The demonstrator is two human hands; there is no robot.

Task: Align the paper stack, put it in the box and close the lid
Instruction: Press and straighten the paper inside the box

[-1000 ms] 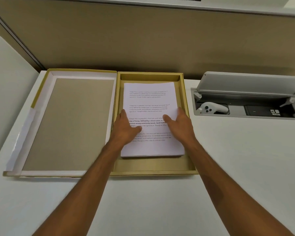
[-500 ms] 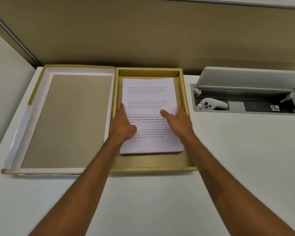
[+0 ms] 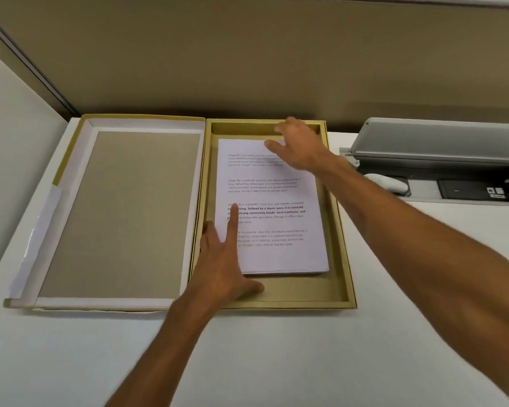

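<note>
Your left hand [image 3: 222,265] and right hand [image 3: 299,148] are both bare: you wear no gloves, and no rings show on the fingers you can see. Your forearms are bare too, uncovered all the way down to the frame's lower edge, with no sleeve, cuff, watch or band showing at either wrist. Your right hand looks slightly blurred, so its fingertips are hard to make out.

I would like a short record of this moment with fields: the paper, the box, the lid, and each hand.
paper stack: lies flat inside the box, printed side up
box: open, on the white desk
lid: laid open to the left of the box, inside up
left hand: flat on the stack's near-left corner
right hand: open, at the stack's far-right corner
</note>
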